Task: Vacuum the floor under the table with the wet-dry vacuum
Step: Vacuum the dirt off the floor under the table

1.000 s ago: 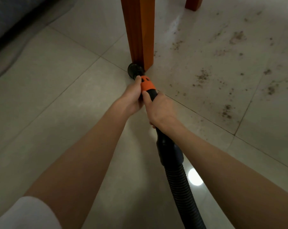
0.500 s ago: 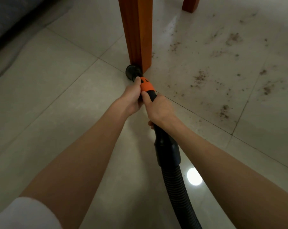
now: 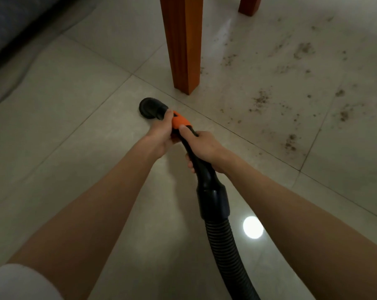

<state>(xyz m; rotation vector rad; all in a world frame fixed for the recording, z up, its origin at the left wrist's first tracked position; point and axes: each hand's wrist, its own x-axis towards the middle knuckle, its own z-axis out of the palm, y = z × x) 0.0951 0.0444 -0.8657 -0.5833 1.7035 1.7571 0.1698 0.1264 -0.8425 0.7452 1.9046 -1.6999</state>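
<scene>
The vacuum's black round nozzle sits on the pale tiled floor, a short way in front and to the left of the orange-brown table leg. Behind the nozzle comes an orange collar, then a black tube and ribbed hose running toward the bottom edge. My left hand grips the tube at the collar. My right hand grips the black tube just behind it, thumb on top. Dark dirt specks lie scattered on the tiles to the right of the leg.
A second table leg stands at the top right. A dark sofa or cushion edge fills the top left corner. A bright round light reflection shines on the tile beside the hose.
The nozzle has pulled back from the foot of the table leg toward me and to the left. Both hands kept their grip on the tube.
</scene>
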